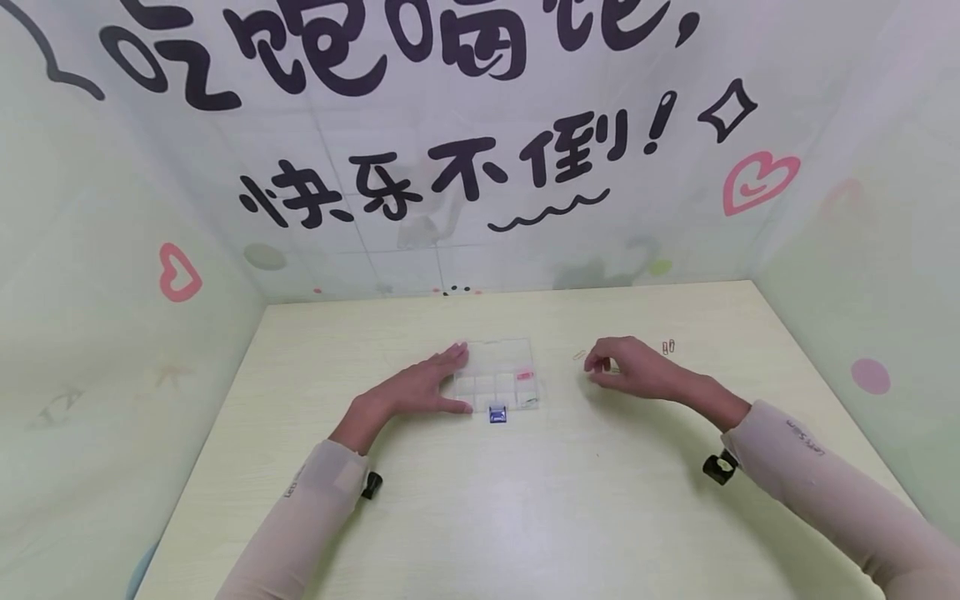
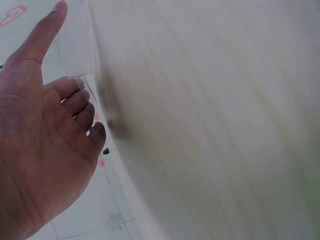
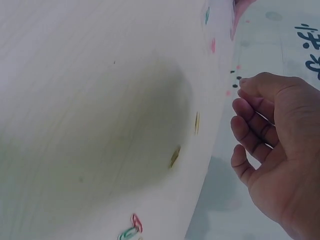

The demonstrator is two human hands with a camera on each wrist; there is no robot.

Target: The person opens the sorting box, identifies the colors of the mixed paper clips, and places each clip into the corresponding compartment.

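Observation:
A clear plastic compartment box [image 1: 495,343] lies in the middle of the pale table [image 1: 525,517]. One compartment holds a pink clip [image 1: 525,376], and a small blue piece [image 1: 497,414] sits at the box's front edge. My left hand [image 1: 420,387] [image 2: 45,140] lies flat with straight fingers against the box's left side [image 2: 75,55]. My right hand [image 1: 626,371] [image 3: 275,135] hovers to the right of the box with its fingers curled, and I see nothing in them. A gold paper clip [image 1: 579,355] [image 3: 197,122] lies just beyond its fingertips, and another [image 3: 174,156] lies close by.
Two more paper clips [image 1: 668,346] lie behind the right hand. A red and a green clip [image 3: 131,230] lie nearer on the table. Printed wall panels close the table on the far, left and right sides. A black strap mount [image 1: 718,467] sits by the right sleeve.

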